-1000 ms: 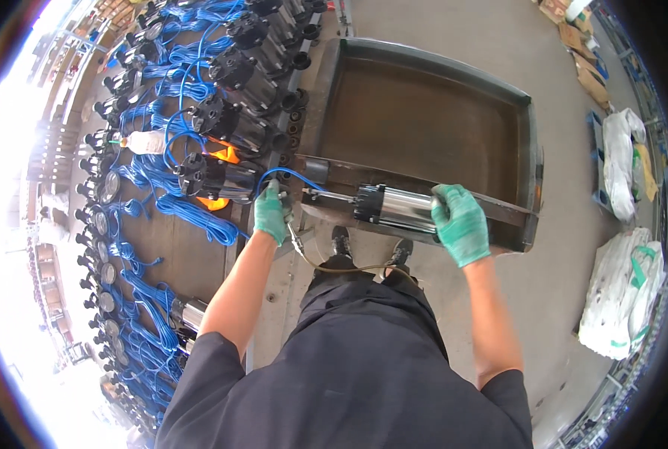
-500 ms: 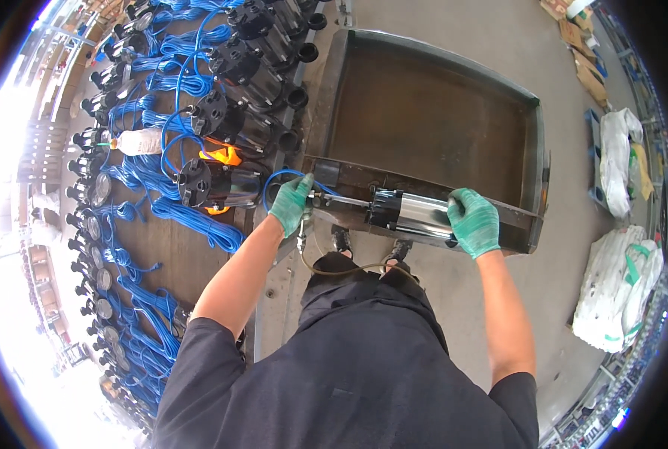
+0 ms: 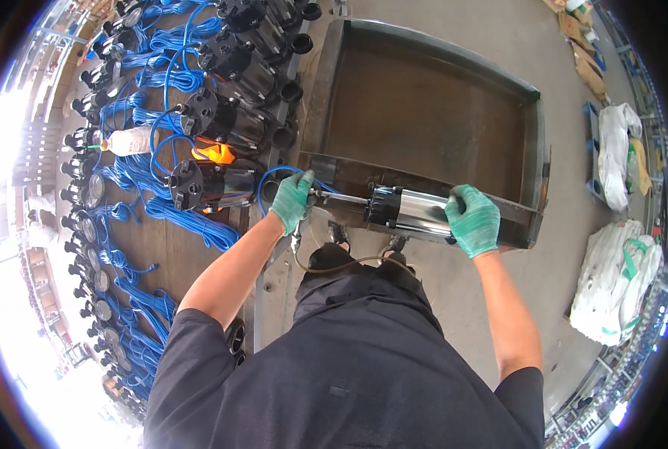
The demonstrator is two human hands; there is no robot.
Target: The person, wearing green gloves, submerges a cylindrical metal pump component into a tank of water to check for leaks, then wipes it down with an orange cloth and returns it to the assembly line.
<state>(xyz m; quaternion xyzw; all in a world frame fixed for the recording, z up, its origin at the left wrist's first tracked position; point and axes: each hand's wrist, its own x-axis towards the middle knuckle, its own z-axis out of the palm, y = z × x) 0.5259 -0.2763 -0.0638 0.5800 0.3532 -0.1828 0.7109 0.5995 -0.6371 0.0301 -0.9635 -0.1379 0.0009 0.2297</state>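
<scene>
Head view:
- Left hand [image 3: 292,200], green-gloved, is gripping the thin rod end of the pump [image 3: 412,211].
- Right hand [image 3: 474,220] is clasping the pump's shiny body.
- Pump is lying across the near rim of the tray [image 3: 424,112].
- Blue cable [image 3: 270,183] is looping beside the left hand.
- More pumps [image 3: 221,123] are sitting left.

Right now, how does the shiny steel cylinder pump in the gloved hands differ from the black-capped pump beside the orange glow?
The shiny steel cylinder pump is held over the tray's rim; the black-capped pump lies among others. The held one's cord runs to the left hand; the other's lies loose. Both have polished bodies and blue cords.
</scene>
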